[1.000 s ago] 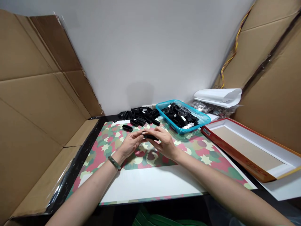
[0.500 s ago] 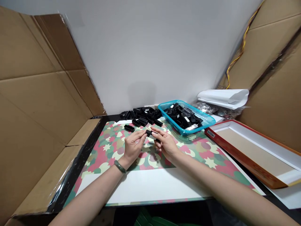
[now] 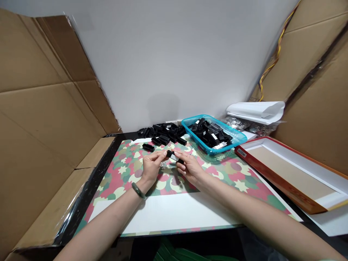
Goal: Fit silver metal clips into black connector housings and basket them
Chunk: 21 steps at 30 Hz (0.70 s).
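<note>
Flattened cardboard sheets (image 3: 46, 119) are propped up well to the left of the fingers. A dark green bangle (image 3: 138, 190) is worn on the left wrist, just below the left hand (image 3: 152, 167). Beyond the left fingers (image 3: 160, 156), a lone black plastic connector (image 3: 148, 147) is laid on a camouflage-printed mat (image 3: 119, 185), and a heap of similar connectors (image 3: 163, 132) is piled further back. Between the two hands, another black plastic connector (image 3: 174, 156) is held above the mat, pinched by the closed left fingers at one end and by the right fingers (image 3: 182, 160) of the right hand (image 3: 191, 168) at the other. Beyond the right fingers, a turquoise plastic basket (image 3: 230, 136) is filled with more connectors. Further right, a white paper bundle (image 3: 255, 110) is laid near the wall, and an open red-edged box (image 3: 277, 182) is set beside the mat.
</note>
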Each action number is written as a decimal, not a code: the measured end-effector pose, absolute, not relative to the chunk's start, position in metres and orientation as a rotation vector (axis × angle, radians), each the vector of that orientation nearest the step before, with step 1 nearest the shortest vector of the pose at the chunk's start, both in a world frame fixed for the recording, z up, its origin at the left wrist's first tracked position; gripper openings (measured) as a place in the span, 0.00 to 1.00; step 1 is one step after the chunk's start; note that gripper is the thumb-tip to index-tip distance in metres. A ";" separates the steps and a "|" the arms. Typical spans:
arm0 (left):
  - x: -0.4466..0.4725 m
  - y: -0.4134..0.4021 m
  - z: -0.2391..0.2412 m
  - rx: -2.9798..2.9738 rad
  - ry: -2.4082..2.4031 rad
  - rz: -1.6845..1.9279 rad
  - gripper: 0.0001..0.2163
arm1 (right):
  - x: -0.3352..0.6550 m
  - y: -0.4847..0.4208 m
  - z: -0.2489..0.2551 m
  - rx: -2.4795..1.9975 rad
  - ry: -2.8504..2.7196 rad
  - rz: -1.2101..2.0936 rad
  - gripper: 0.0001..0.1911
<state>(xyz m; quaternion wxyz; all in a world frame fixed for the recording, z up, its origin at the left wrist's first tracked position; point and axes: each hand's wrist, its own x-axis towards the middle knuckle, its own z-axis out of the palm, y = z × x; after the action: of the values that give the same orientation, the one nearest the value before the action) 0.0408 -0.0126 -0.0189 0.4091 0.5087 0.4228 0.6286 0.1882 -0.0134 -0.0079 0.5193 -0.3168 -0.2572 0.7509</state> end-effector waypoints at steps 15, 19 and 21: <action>0.042 -0.009 -0.022 0.949 1.090 1.471 0.17 | 0.185 -0.005 -0.016 -0.823 -0.578 1.732 0.11; 0.040 -0.008 -0.024 1.004 1.086 1.477 0.14 | 0.185 -0.006 -0.016 -0.815 -0.599 1.728 0.13; 0.039 -0.007 -0.025 0.993 1.099 1.488 0.13 | 0.185 -0.007 -0.014 -0.827 -0.578 1.746 0.12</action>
<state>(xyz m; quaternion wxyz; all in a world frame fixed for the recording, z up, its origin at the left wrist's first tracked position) 0.0387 -0.0072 -0.0253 0.4979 0.4101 0.4540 0.6147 0.1851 -0.0067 -0.0141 0.5331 -0.3470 -0.2425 0.7325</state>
